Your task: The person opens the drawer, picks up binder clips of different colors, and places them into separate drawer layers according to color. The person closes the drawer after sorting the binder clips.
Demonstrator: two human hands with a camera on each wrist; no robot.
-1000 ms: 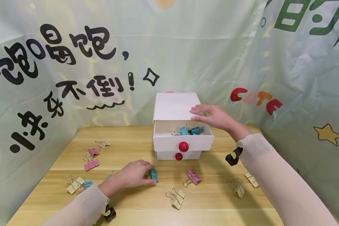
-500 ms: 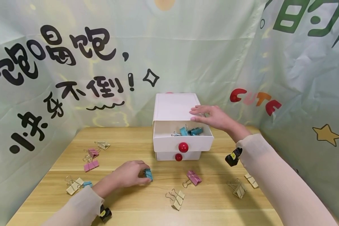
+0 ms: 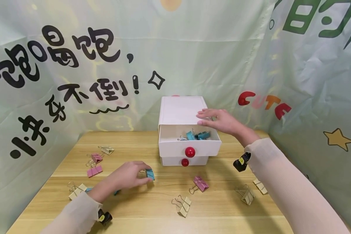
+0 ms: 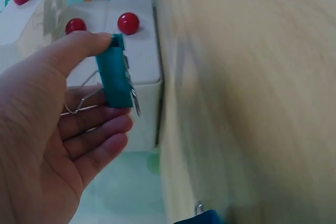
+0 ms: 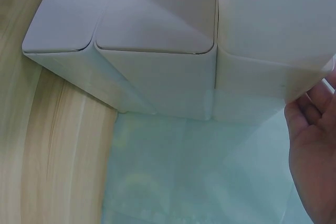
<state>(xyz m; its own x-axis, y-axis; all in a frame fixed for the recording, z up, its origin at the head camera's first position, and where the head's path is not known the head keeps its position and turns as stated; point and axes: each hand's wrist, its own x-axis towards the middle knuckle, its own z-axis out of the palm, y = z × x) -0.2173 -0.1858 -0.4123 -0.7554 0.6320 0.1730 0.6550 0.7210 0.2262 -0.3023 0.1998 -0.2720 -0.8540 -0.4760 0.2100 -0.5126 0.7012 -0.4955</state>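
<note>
My left hand (image 3: 130, 175) pinches a blue binder clip (image 4: 115, 72) between thumb and fingertips, a little above the table. The clip's wire handles stick out on both sides in the left wrist view. My right hand (image 3: 220, 120) rests with extended fingers at the top right edge of a white drawer box (image 3: 181, 109). In the right wrist view its fingers touch the box's side. The upper drawer (image 3: 169, 148), with a red knob, is pulled out and has several blue binder clips (image 3: 203, 135) in it. Another blue clip (image 4: 199, 217) lies below the left hand.
Pink clips (image 3: 95, 171) and a cream clip (image 3: 106, 149) lie at the left, with cream and blue ones nearer the left sleeve. A pink clip (image 3: 201, 184) and cream clips (image 3: 185, 206) lie in front of the box. Printed cloth (image 3: 140, 107) hangs behind the wooden table.
My left hand has lifted the blue binder clip and drawn it leftward, slightly back from the box. Another blue clip shows under the hand now. The right hand has stayed on the box.
</note>
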